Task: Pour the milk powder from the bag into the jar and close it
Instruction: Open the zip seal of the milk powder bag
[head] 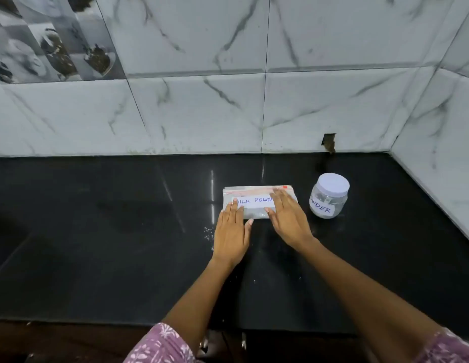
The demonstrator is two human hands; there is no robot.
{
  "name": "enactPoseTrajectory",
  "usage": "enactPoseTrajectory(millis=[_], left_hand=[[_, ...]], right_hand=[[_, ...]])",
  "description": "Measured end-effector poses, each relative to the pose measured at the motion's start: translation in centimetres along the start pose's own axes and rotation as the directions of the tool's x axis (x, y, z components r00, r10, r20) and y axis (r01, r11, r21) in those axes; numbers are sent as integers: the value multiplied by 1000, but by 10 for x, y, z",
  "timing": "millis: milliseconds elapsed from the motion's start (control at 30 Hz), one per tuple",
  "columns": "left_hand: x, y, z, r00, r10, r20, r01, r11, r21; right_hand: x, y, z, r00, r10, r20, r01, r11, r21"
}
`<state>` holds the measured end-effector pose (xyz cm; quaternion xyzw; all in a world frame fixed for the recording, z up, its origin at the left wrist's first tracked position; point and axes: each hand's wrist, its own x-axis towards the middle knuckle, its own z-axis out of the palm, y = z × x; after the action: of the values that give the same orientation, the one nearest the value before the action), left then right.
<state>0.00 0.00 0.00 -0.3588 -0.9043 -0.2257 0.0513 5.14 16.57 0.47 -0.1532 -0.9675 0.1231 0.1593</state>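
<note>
A flat clear bag with a white handwritten "MILK POWDER" label and a red strip along its far edge lies folded on the black counter. My left hand rests flat on its left end, fingers together and stretched out. My right hand lies flat over its right end, hiding the label's last letters. A small clear plastic jar with a white lid on top and a "POWDER" label stands to the right of the bag, apart from both hands.
The glossy black counter runs back to a white marble-tiled wall and a side wall at the right. A few white powder specks lie left of my left hand. The counter's front edge is near my sleeves.
</note>
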Motion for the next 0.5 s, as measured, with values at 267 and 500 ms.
enactPoseTrajectory(millis=[267, 500], left_hand=[[41, -35, 11, 997, 72, -16, -73, 994, -80], [61, -58, 14, 998, 66, -3, -66, 992, -106]], right_hand=[[37, -4, 32, 997, 57, 56, -63, 993, 99], [73, -13, 60, 997, 36, 73, -43, 995, 90]])
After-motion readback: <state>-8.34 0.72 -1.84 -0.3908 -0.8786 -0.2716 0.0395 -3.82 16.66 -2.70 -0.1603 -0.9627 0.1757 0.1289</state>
